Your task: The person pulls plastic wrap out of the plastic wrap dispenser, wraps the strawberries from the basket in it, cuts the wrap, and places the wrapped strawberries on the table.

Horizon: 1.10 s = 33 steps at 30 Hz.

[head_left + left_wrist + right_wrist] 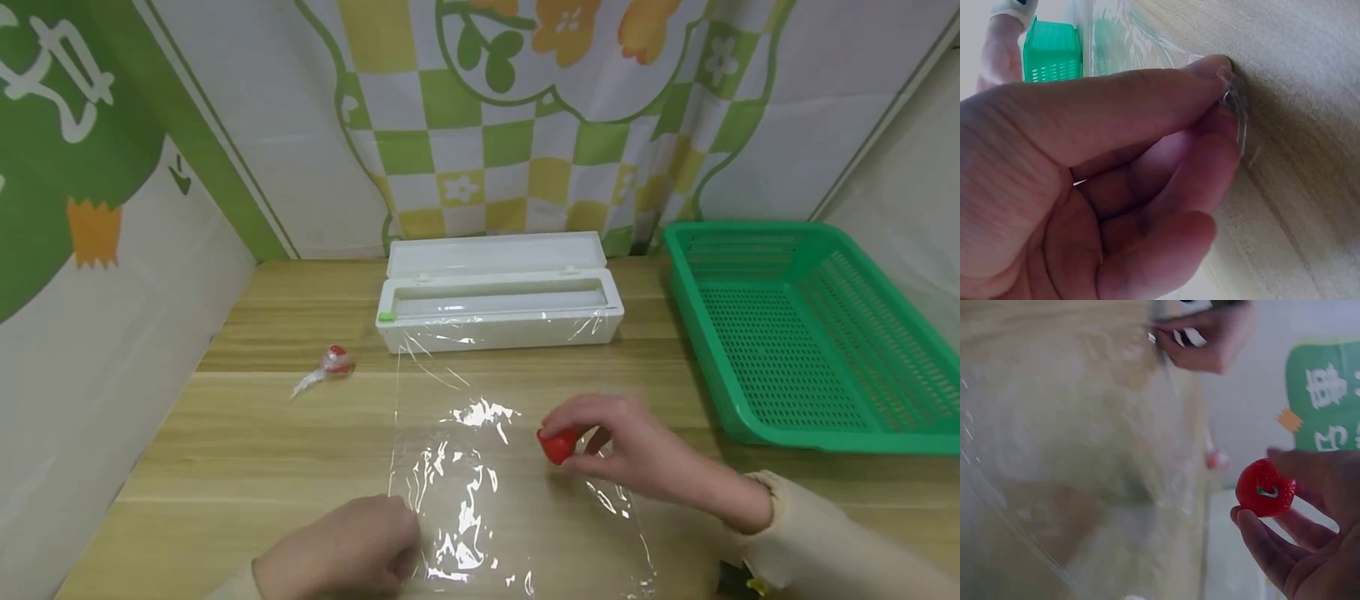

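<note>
A sheet of cling film stretches from a white dispenser box toward the near side of the table. My left hand pinches the film's left edge; in the left wrist view a crumpled bit of film shows between thumb and fingertip, close by the wood. Over the right part of the film, my right hand holds a red toy strawberry between thumb and fingers. Its dotted skin and small green stem face the right wrist camera. The dispenser's lid stands raised, with the film roll inside.
A red item wrapped in film, its film twisted into a tail, lies at the left. At the right stands a green plastic basket. A dark object lies by the right sleeve. Printed cloth hangs behind the table.
</note>
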Available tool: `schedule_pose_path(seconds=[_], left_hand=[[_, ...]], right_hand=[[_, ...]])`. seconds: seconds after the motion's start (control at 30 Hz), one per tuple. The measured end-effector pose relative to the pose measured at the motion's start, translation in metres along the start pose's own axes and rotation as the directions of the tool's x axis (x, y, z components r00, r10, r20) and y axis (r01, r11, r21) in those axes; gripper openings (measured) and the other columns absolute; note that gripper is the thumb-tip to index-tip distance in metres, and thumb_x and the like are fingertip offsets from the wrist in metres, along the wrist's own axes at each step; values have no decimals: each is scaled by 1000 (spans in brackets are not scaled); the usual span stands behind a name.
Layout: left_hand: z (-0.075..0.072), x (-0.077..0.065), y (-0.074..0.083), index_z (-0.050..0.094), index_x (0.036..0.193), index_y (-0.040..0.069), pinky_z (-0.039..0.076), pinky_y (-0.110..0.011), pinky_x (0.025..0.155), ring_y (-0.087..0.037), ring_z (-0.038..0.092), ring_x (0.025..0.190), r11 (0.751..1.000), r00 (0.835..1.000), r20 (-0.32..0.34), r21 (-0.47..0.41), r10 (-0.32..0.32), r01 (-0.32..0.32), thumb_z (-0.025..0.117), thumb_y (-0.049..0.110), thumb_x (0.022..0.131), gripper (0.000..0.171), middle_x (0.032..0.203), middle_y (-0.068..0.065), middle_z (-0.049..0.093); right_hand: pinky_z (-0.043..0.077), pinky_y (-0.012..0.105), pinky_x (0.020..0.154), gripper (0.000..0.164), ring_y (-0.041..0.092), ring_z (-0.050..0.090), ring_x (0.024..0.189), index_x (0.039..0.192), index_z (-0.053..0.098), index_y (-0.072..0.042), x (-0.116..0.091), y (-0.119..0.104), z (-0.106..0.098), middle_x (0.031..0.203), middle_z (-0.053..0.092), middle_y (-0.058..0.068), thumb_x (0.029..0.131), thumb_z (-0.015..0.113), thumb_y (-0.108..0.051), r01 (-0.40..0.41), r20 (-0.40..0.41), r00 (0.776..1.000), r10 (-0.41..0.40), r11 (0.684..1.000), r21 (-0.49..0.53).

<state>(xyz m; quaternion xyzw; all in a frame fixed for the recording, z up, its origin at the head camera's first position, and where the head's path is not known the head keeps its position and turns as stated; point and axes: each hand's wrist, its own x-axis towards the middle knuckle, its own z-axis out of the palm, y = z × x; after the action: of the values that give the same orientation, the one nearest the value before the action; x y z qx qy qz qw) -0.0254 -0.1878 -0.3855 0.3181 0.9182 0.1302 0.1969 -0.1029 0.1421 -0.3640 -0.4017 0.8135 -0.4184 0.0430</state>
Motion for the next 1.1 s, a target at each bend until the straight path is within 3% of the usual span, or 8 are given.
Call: schedule_pose_path(seconds=[0.1, 0.2, 0.4, 0.6, 0.97, 1.1], left_hand=[[0, 0, 0, 44, 50, 21, 25, -19, 41, -1, 26, 48, 1000, 1000, 5, 7, 5, -5, 61, -2, 58, 29, 52, 17, 32], [-1, 1, 0, 45, 50, 21, 26, -19, 42, -1, 27, 48, 1000, 1000, 10, 21, 12, -12, 63, -1, 58, 29, 53, 17, 33], [-1, 1, -1, 43, 49, 20, 23, -18, 41, 0, 24, 48, 999, 1000, 11, 34, 21, -22, 61, -1, 59, 29, 51, 18, 29], [1, -1, -2, 45, 48, 21, 20, -18, 40, 0, 22, 47, 998, 999, -4, 50, 33, -33, 61, 0, 59, 28, 49, 19, 26], [-4, -8, 2, 50, 52, 24, 27, -21, 40, -3, 31, 46, 992, 997, 33, -110, -63, 66, 68, 2, 62, 30, 48, 17, 38], [-2, -9, 2, 48, 53, 24, 26, -21, 41, -3, 29, 47, 994, 999, 7, -98, -50, 51, 68, 1, 61, 31, 49, 17, 36]], right_hand=[[58, 17, 67, 22, 5, 65, 92, 104, 73, -20, -1, 0, 21, 108, 72, -3, 84, 77, -12, 38, 63, 997, -39, 999, 6], [56, 14, 72, 13, 4, 65, 96, 100, 74, -20, -2, 0, 37, 106, 71, -5, 88, 74, -15, 111, 89, 990, -106, 993, -51], [54, 15, 79, 29, 2, 65, 92, 109, 70, -12, -3, 1, 58, 104, 72, -4, 82, 80, -17, 147, 125, 984, -129, 978, -149], [52, 14, 84, 29, 0, 61, 92, 104, 69, -17, -3, 2, 70, 100, 70, -8, 79, 82, -21, 195, 177, 970, -168, 970, -148], [49, 11, 88, 27, -3, 59, 94, 103, 69, -21, -4, 3, 80, 99, 68, -12, 79, 82, -22, 181, 210, 965, -154, 977, -116], [50, 12, 89, 27, -3, 60, 95, 104, 70, -21, -4, 3, 81, 100, 69, -12, 80, 82, -23, 166, 214, 967, -140, 980, -111]])
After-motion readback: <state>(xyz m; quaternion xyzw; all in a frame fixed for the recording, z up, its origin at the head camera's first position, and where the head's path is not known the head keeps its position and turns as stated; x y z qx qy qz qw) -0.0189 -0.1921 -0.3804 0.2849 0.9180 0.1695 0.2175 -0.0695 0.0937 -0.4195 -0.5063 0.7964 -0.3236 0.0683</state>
